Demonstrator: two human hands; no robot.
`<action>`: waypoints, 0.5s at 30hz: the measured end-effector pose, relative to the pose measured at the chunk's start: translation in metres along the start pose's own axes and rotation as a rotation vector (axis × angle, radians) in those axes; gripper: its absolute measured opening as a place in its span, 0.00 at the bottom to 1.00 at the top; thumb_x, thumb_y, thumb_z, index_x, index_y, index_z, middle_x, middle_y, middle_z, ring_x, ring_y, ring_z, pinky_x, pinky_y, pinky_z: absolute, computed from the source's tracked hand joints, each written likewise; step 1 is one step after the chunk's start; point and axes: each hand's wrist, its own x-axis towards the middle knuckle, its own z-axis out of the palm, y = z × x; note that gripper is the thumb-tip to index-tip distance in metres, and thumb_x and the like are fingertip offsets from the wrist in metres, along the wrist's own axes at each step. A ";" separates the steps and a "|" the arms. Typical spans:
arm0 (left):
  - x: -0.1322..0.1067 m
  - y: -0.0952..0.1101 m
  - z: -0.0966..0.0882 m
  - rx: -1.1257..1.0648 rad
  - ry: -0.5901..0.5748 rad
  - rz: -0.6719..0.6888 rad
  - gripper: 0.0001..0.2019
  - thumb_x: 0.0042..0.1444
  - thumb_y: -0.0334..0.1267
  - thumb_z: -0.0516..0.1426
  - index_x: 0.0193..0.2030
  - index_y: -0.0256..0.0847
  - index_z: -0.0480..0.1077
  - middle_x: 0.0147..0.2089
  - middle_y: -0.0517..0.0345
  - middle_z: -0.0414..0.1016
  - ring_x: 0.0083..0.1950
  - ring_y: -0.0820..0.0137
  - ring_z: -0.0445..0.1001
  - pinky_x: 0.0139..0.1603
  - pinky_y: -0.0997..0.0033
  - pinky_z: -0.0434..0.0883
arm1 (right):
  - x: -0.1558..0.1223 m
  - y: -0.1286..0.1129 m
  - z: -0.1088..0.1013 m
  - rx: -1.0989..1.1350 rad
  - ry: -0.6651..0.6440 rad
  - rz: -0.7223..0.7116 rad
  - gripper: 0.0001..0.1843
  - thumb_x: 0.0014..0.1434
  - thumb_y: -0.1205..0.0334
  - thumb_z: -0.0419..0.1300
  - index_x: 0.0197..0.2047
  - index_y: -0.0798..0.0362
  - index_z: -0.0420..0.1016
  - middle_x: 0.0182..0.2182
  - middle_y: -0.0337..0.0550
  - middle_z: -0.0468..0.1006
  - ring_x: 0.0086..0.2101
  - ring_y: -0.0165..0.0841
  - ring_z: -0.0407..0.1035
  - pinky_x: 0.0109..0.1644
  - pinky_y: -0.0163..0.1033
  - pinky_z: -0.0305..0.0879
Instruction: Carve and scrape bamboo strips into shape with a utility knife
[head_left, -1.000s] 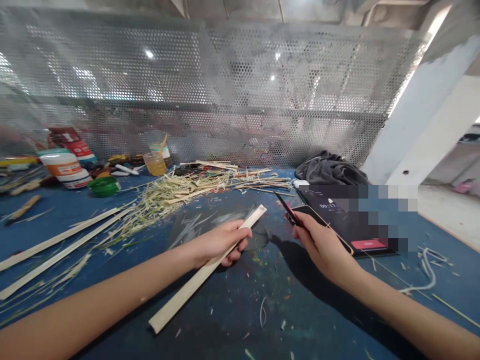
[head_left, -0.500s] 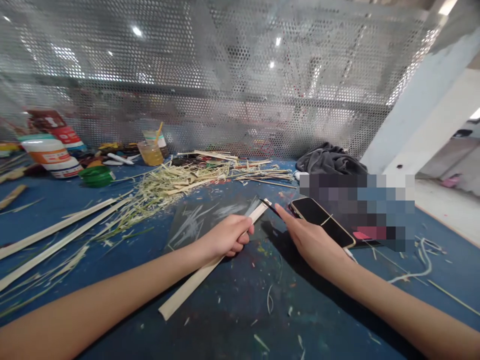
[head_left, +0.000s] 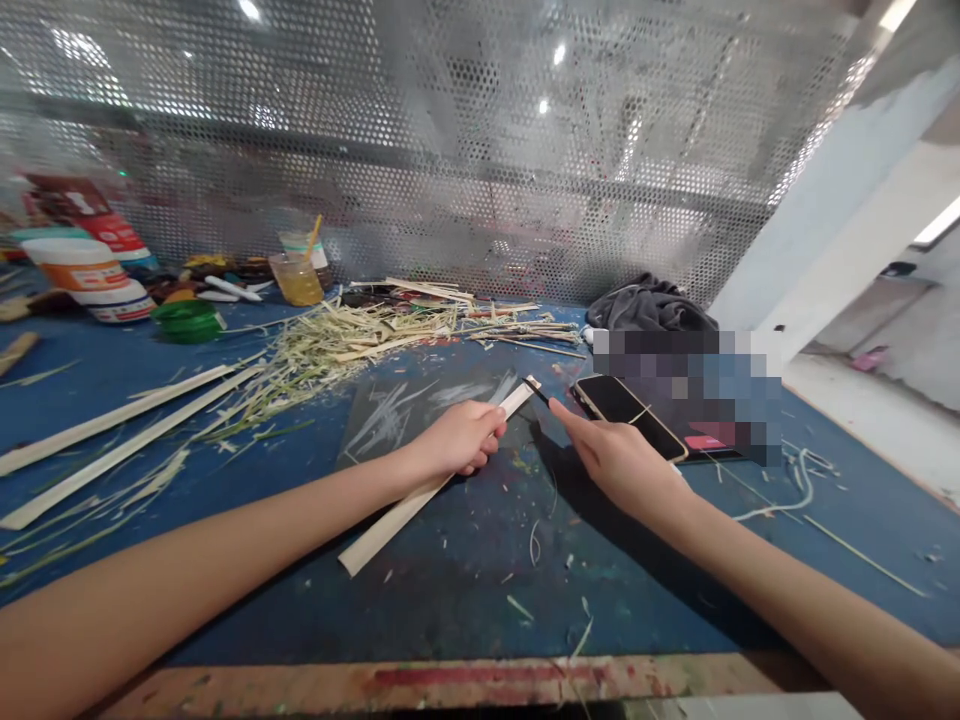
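Observation:
My left hand (head_left: pixel 459 440) is closed around a long pale bamboo strip (head_left: pixel 390 520) that lies slanted across the blue table (head_left: pixel 465 590). The strip's far end points up and to the right. My right hand (head_left: pixel 611 458) grips a thin dark blade (head_left: pixel 538 391), its forefinger laid along the back. The blade's tip touches the far end of the strip. Both hands hover over a dark scratched cutting mat (head_left: pixel 405 410).
A phone (head_left: pixel 626 415) lies just right of my right hand. A heap of bamboo shavings (head_left: pixel 337 350) and long strips (head_left: pixel 112 430) spreads to the left. Paint jars (head_left: pixel 82 275), a green lid (head_left: pixel 187 320) and a cup (head_left: pixel 298 278) stand at the back left. Perforated metal screen (head_left: pixel 450 150) closes the back.
My right hand brought the blade leftward from above the phone to the strip's far end. The view tilted down, showing the table's near edge.

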 end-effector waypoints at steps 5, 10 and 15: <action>0.000 -0.001 0.001 0.020 0.000 0.002 0.13 0.63 0.39 0.43 0.27 0.41 0.54 0.18 0.70 0.48 0.14 0.82 0.46 0.14 0.83 0.45 | -0.001 -0.002 0.002 -0.029 0.006 -0.008 0.28 0.62 0.69 0.41 0.65 0.58 0.59 0.30 0.51 0.79 0.29 0.36 0.72 0.33 0.37 0.62; 0.000 -0.001 0.001 0.062 -0.001 0.001 0.12 0.62 0.39 0.46 0.27 0.40 0.56 0.17 0.69 0.52 0.13 0.81 0.50 0.13 0.83 0.47 | 0.024 -0.007 0.005 -0.034 0.045 -0.008 0.29 0.60 0.72 0.42 0.64 0.59 0.60 0.31 0.53 0.80 0.29 0.37 0.73 0.33 0.38 0.61; 0.001 0.001 0.003 0.024 -0.002 -0.011 0.11 0.61 0.36 0.44 0.27 0.41 0.54 0.17 0.70 0.47 0.13 0.82 0.45 0.14 0.83 0.44 | 0.011 -0.006 0.003 -0.011 0.038 0.011 0.29 0.60 0.71 0.43 0.64 0.57 0.61 0.30 0.51 0.80 0.30 0.36 0.73 0.33 0.38 0.62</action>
